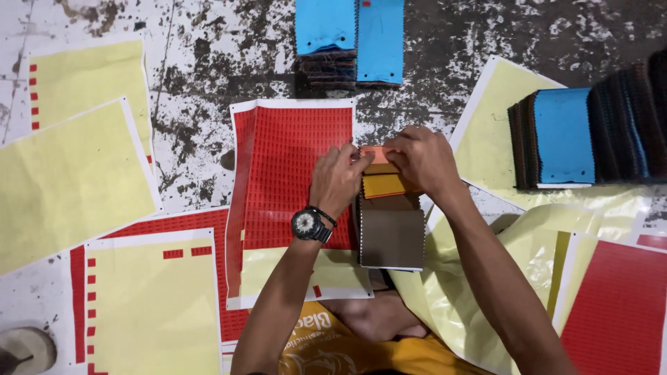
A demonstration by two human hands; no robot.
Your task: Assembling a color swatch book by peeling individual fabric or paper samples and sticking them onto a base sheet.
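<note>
Both grips pinching the orange swatch point(376, 154): left hand point(335, 179) at its 9 o'clock edge, right hand point(422, 161) at 3 o'clock. It tops a fanned swatch stack point(390, 226), dead centre, beside the red label sheet point(292, 173). Blue-topped swatch piles point(349, 42) at 12 o'clock.

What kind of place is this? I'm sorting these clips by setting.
Probably a small workshop assembling fabric sample cards on a worn, paint-flecked floor: stacks of fabric swatches, red sticker sheets, and both hands, left hand and right hand, at a swatch pile.
</note>
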